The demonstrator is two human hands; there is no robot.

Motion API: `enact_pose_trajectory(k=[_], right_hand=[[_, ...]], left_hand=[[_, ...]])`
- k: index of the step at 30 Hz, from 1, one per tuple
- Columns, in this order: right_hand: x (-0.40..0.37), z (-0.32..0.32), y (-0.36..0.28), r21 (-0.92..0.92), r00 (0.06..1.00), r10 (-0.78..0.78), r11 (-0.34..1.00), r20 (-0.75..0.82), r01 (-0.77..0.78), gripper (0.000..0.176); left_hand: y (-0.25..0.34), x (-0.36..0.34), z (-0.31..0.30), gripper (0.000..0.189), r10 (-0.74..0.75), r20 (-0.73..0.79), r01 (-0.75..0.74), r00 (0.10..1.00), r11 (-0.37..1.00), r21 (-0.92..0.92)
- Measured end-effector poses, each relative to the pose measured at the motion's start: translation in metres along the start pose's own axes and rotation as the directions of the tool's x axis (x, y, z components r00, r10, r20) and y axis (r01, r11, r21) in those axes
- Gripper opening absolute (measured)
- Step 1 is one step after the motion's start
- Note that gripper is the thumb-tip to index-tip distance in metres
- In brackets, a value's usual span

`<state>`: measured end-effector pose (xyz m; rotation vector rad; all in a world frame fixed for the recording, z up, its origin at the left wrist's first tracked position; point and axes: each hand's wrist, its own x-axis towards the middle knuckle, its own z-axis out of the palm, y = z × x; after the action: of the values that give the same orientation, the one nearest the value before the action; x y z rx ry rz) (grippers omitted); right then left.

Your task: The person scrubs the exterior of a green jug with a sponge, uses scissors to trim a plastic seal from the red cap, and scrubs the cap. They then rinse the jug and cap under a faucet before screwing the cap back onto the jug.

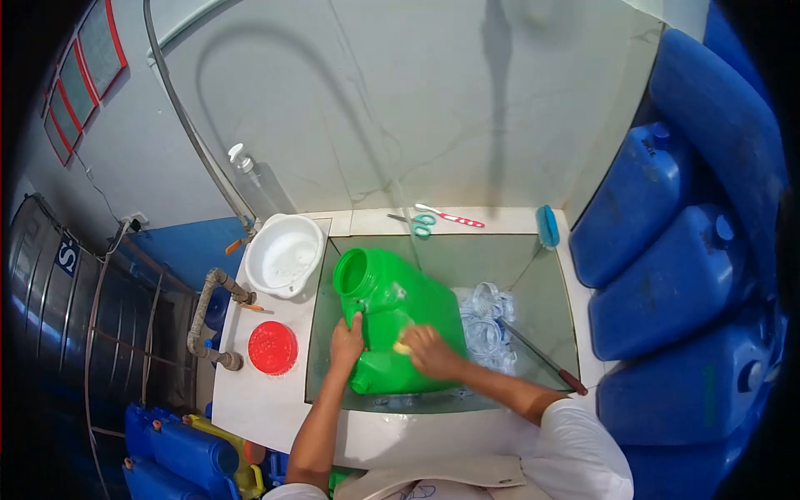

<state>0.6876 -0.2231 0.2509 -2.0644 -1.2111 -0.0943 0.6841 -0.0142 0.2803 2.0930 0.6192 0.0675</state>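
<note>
A large green plastic jerrycan point(408, 312) lies tilted in a tiled sink point(533, 258), its wide uncapped mouth towards the back left. My left hand point(347, 342) is closed around its handle on the left side. With my right hand point(429, 352) I press a small yellow sponge point(402, 347) against the can's upper face; the fingers cover most of the sponge. White suds or foam spots show on the can near the mouth. Right of the can, a heap of clear, bluish plastic pieces point(487, 329) sits in the sink, with a dark-handled rod point(542, 358) leaning across it.
On the left ledge stand a white basin point(285, 254) with suds, a red lid point(272, 348) and a pump bottle point(250, 171). Scissors point(422, 223), a toothbrush point(450, 217) and a blue brush point(547, 227) lie along the back ledge. Blue jerrycans point(667, 283) are stacked at right.
</note>
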Motion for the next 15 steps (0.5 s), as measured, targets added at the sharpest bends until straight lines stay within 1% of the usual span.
enact_pose_trajectory(k=[1, 2, 3, 4, 5, 6, 7, 8, 10, 11, 12, 13, 14, 15], right_hand=[[-0.016, 0.016, 0.001, 0.028, 0.987, 0.093, 0.996, -0.135, -0.090, 0.024], [-0.010, 0.022, 0.004, 0.037, 0.987, 0.095, 0.995, -0.127, -0.091, 0.024], [0.005, 0.031, 0.004, -0.029, 0.983, -0.041, 0.999, -0.178, 0.036, 0.022], [0.022, 0.039, 0.005, -0.097, 0.959, -0.177, 0.983, -0.222, 0.159, 0.021], [0.050, 0.050, 0.020, -0.106, 0.957, -0.120, 0.990, -0.265, 0.095, 0.020], [0.078, 0.057, 0.051, -0.118, 0.949, -0.066, 0.993, -0.308, 0.031, 0.018], [0.095, 0.057, 0.081, -0.024, 0.907, 0.082, 0.995, -0.414, -0.101, 0.017], [0.102, 0.061, 0.109, 0.079, 0.834, 0.231, 0.972, -0.500, -0.222, 0.016], [0.042, 0.090, 0.170, 0.347, 0.649, 0.456, 0.889, -0.609, -0.299, 0.013], [0.004, 0.089, 0.151, 0.191, 0.628, 0.472, 0.866, -0.619, -0.462, 0.015], [-0.030, 0.096, 0.126, 0.023, 0.607, 0.471, 0.801, -0.640, -0.598, 0.017], [-0.065, 0.140, 0.118, 0.421, 0.583, 0.634, 0.773, -0.508, -0.474, 0.024], [-0.094, 0.180, 0.114, 0.756, 0.594, 0.742, 0.572, -0.310, -0.320, 0.031], [-0.070, 0.136, 0.072, 0.440, 0.832, 0.447, 0.852, -0.330, -0.283, 0.032]], left_hand=[[-0.014, 0.003, -0.002, 0.051, -0.009, -0.004, 0.009, 1.000, 1.000, 0.002], [-0.030, 0.005, -0.005, 0.051, -0.068, -0.002, 0.068, 0.998, 0.996, -0.050], [-0.040, 0.006, -0.005, 0.051, -0.127, 0.003, 0.127, 0.992, 0.987, -0.101], [-0.043, 0.006, -0.006, 0.051, -0.141, 0.001, 0.140, 0.990, 0.985, -0.096], [-0.043, 0.003, -0.009, 0.051, -0.129, 0.009, 0.130, 0.992, 0.984, -0.119], [-0.041, 0.001, -0.009, 0.050, -0.114, 0.016, 0.115, 0.993, 0.983, -0.146], [-0.040, 0.002, -0.010, 0.050, -0.122, 0.017, 0.123, 0.992, 0.983, -0.139], [-0.037, 0.003, -0.009, 0.050, -0.142, 0.007, 0.142, 0.990, 0.983, -0.120], [-0.042, -0.003, -0.009, 0.049, -0.177, 0.010, 0.177, 0.984, 0.981, -0.083], [-0.044, -0.004, -0.010, 0.047, -0.178, 0.008, 0.178, 0.984, 0.981, -0.073], [-0.041, 0.002, -0.009, 0.045, -0.166, 0.001, 0.166, 0.986, 0.984, -0.069], [-0.036, 0.006, -0.009, 0.045, -0.159, 0.006, 0.159, 0.987, 0.985, -0.070], [-0.037, 0.003, -0.010, 0.043, -0.153, -0.002, 0.152, 0.988, 0.985, -0.082], [-0.040, -0.001, -0.009, 0.040, -0.148, -0.009, 0.147, 0.989, 0.985, -0.093]])
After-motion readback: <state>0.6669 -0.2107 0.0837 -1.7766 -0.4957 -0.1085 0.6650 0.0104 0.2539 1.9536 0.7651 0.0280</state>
